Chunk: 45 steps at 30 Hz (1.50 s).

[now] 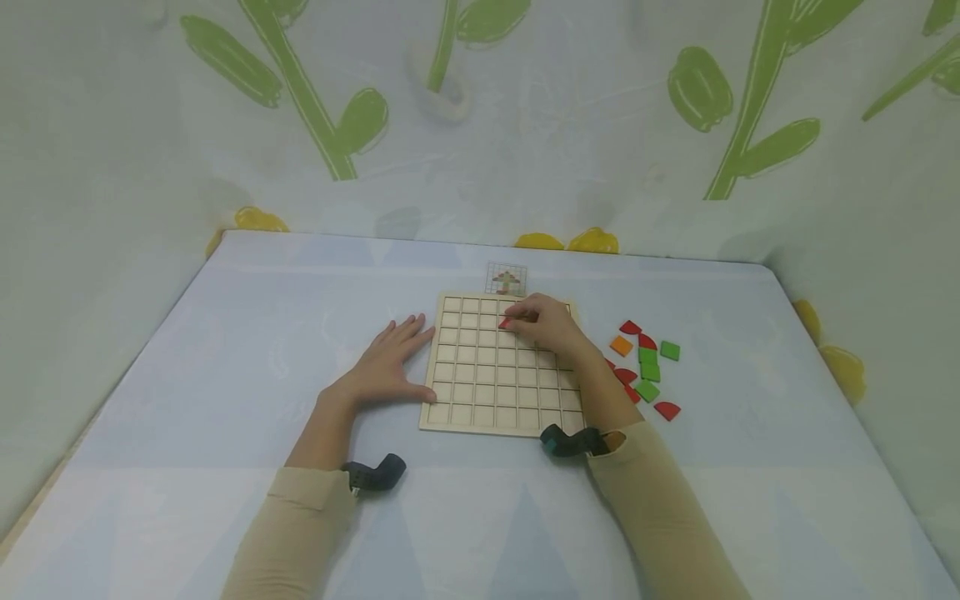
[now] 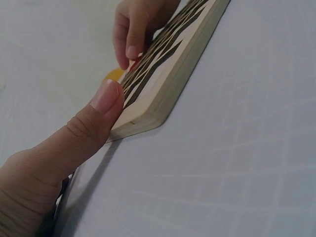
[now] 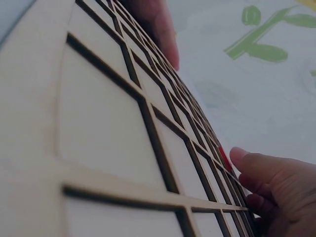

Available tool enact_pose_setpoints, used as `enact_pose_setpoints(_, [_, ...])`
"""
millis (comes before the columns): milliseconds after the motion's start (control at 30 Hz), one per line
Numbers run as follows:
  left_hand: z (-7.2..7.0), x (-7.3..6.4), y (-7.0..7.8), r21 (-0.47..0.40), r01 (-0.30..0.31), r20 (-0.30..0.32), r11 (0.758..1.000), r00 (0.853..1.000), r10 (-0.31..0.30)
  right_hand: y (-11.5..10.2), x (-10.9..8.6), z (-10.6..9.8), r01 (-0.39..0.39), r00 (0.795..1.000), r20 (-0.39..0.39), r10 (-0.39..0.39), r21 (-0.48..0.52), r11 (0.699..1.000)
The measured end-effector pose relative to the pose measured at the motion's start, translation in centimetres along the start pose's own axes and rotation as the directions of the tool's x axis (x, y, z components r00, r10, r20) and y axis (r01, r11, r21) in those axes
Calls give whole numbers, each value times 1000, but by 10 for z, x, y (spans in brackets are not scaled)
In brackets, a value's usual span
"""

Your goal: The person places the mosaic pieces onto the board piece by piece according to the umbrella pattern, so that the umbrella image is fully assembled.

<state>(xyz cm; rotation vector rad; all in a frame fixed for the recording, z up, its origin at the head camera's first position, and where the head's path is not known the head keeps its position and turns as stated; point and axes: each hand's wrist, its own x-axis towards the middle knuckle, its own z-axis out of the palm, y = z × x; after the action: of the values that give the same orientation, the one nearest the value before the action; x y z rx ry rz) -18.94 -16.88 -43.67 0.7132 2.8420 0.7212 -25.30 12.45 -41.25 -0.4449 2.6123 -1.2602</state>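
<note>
A square wooden grid board [image 1: 483,430] lies flat on the table. Over its upper part, my right hand [image 1: 550,325] holds a small red piece [image 1: 505,322] between thumb and fingers, at one of the cells. The right wrist view shows that red piece [image 3: 224,158] by the thumb tip, low against the grid; whether it sits fully in a cell I cannot tell. My left hand [image 1: 386,365] rests with spread fingers along the board's left side, its thumb [image 2: 101,106] touching the edge near the front corner. The cells I can see around the right hand hold no pieces.
Right of the board lie loose flat pieces: several red rounded ones [image 1: 667,410], several green squares [image 1: 670,350] and an orange square [image 1: 621,345]. A small card [image 1: 495,273] with a gridded coloured picture lies behind the board's far edge. The white table [image 1: 225,333] meets a patterned backdrop.
</note>
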Motion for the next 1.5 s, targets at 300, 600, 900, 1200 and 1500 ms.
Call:
enact_pose_setpoints(300, [-1,-1,-1,-1,9,0,1000,1000,-9,1,-5,-3,22,998,-50,-25,-57,998])
enact_pose_setpoints(600, [0,0,2,9,-3,2,1000,1000,3,-1,-19,-18,-5,995,-101,2,-32,999])
enact_pose_setpoints(900, [-1,-2,4,-5,5,-3,1000,1000,-5,2,-33,-38,-42,983,-181,34,-40,998])
enact_pose_setpoints(1200, [0,-4,3,-9,9,-3,1000,1000,-9,14,-47,-53,-102,968,-240,71,-120,987])
enact_pose_setpoints(1500, [1,-3,3,-1,3,-18,1000,1000,-3,24,-60,-70,-203,947,-288,142,-196,959])
